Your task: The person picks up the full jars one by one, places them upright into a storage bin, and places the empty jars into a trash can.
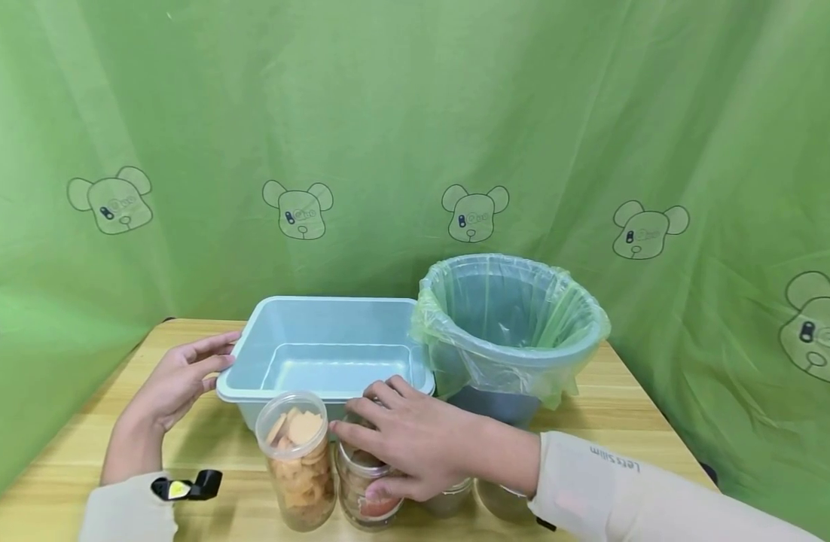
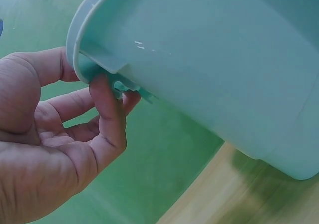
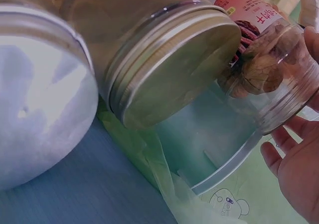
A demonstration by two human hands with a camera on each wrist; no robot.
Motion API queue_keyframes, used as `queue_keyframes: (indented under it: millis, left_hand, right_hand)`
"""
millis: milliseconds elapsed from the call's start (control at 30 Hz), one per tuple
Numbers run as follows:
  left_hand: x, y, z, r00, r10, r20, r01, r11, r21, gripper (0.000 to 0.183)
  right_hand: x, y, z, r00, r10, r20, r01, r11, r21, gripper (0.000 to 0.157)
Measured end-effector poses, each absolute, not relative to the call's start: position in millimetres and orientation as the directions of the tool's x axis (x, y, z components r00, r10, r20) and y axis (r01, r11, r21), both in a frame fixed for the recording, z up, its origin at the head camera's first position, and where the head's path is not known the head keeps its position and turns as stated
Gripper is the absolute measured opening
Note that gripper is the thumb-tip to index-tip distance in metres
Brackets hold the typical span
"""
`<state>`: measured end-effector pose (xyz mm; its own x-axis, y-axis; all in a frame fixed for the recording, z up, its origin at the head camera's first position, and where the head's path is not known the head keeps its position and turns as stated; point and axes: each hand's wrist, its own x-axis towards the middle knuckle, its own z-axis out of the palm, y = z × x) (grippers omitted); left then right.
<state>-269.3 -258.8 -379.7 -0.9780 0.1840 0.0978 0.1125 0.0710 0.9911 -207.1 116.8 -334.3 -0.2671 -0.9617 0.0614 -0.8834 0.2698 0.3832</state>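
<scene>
My left hand (image 1: 174, 380) holds the left rim of a light-blue rectangular plastic basin (image 1: 334, 373). In the left wrist view, its thumb and fingers pinch the basin's edge near a corner. Over the top of a clear jar (image 1: 366, 489) reaches my right hand (image 1: 422, 436), its thumb toward the near side and fingers spread across and behind. The right wrist view shows walnuts (image 3: 262, 74) inside this jar, under a red and pink label (image 3: 246, 7). Fingertips touch the jar around its lid, which the hand partly hides in the head view.
Left of the walnut jar stands a clear canister (image 1: 303, 482) of orange, chip-like pieces. Two more metal-lidded jars (image 3: 184, 69) are to its right, partly under my right forearm. Behind them is a blue bin (image 1: 503, 406) lined with a green bag (image 1: 449, 361). A green curtain (image 1: 388, 113) hangs behind the wooden table (image 1: 625, 399).
</scene>
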Motion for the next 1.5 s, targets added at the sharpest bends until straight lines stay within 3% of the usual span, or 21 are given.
queue_keyframes:
  millis: [733,1300,1500]
  left_hand:
    - [-266,-263,-381,-0.980,0.176,0.094,0.109,0.073,0.991,0.064]
    - [-268,-260,-377,-0.979,0.180,0.095,0.109,0.069,0.992,0.064]
    - [-269,-260,-378,-0.978,0.188,0.092,0.107,0.071,0.992,0.064]
  right_hand:
    - [-206,109,-319,-0.212,-0.977,-0.014,-0.893,0.188,0.410,0.080]
    - [-201,110,-297,-0.238,-0.971,0.002,-0.907,0.223,0.357,0.072]
    - [-197,107,-277,-0.279,-0.960,-0.014,-0.904,0.258,0.341,0.068]
